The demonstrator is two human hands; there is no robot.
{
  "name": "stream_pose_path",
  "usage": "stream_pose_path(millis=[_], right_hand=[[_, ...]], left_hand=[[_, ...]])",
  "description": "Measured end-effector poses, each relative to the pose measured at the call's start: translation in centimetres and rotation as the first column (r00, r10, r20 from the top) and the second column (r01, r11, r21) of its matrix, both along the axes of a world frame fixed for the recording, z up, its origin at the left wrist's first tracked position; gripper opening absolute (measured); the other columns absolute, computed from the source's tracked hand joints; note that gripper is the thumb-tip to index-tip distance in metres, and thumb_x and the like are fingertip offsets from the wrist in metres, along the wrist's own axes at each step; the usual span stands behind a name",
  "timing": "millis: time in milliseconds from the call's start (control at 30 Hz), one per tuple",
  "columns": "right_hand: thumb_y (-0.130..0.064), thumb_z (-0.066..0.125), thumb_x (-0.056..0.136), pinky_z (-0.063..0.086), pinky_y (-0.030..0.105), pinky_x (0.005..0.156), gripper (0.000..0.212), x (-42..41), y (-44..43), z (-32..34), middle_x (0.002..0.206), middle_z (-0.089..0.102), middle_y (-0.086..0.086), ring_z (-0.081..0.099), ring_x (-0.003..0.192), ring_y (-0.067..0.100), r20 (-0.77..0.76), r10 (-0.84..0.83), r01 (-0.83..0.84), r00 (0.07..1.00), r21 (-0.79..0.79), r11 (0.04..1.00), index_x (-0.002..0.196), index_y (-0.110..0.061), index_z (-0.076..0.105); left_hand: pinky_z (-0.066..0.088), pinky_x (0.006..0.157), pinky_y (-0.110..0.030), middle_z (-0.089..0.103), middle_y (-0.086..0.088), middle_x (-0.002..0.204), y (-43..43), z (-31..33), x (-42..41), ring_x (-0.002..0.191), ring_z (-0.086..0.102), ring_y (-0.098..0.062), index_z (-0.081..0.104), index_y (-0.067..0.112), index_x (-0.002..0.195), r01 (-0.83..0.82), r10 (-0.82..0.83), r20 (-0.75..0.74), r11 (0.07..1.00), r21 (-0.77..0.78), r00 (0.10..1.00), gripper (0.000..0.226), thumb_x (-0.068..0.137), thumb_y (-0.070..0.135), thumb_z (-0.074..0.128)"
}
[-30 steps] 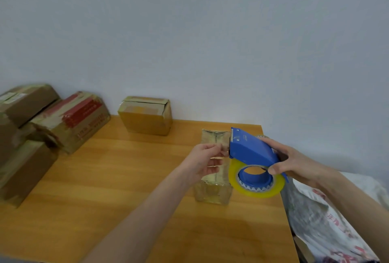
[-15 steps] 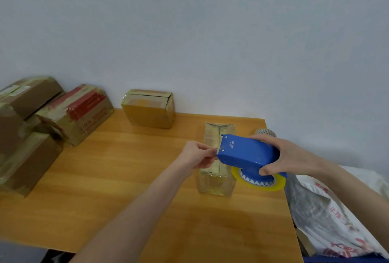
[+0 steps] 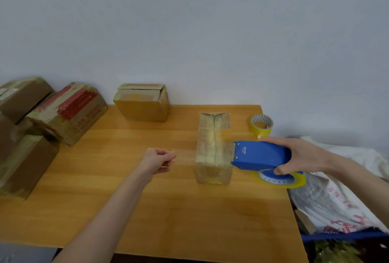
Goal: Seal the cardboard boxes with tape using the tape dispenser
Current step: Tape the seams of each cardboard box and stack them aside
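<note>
Longer tape (image 3: pixel 185 155) between left hand (image 3: pixel 157 160) and dispenser (image 3: pixel 261 154)

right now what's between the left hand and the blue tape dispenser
In the head view, the narrow cardboard box stands between the left hand and the tape dispenser; a faint clear tape strip seems to stretch across it from the hand's pinch.
</note>
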State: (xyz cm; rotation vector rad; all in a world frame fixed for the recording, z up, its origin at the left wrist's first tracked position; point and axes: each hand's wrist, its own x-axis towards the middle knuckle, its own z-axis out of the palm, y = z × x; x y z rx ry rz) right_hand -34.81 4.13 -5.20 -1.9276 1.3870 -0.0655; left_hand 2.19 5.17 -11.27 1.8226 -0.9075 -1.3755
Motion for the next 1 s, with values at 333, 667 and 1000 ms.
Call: stream_pose_path(millis=[333,667,1000], right_hand=[[-0.033,0.077,0.065,0.048,0.023,0.080,0.079,-2.6,-0.7,-3.5,0.112,0.057,-0.017,0.060,0.096,0.008,-0.054,-0.041,0.042,0.998,0.025,0.999,0.133,-0.048,0.039],[-0.045,0.070,0.060,0.052,0.035,0.087,0.087,-1.3,-1.0,-6.6,0.111,0.058,-0.014,0.059,0.096,0.011,-0.176,-0.018,0.029,0.984,0.061,0.998,0.138,-0.050,0.031],[-0.031,0.075,0.074,0.050,0.034,0.089,0.080,-0.9,-1.2,-7.6,0.109,0.054,-0.012,0.057,0.098,0.013,-0.178,-0.012,0.027,0.984,0.077,0.997,0.140,-0.041,0.031]], left_hand=[[0.053,0.050,-0.020,0.065,-0.004,0.072,-0.1,-2.3,-2.0,0.058,0.056,-0.009,0.069,0.004,0.084,-0.006,0.008,0.042,0.999,-0.042,0.999,0.013,0.087,0.016,0.070],[0.055,0.054,-0.023,0.063,-0.004,0.069,-0.5,-5.3,-3.3,0.059,0.056,-0.011,0.066,0.007,0.076,-0.014,0.009,0.099,0.999,0.047,0.995,0.018,0.088,0.019,0.070],[0.049,0.045,-0.023,0.043,-0.010,0.140,-0.9,-5.8,-3.6,0.082,0.058,-0.019,0.023,0.025,0.152,0.260,-0.345,0.566,0.938,0.229,0.749,0.066,0.095,0.034,0.057]])
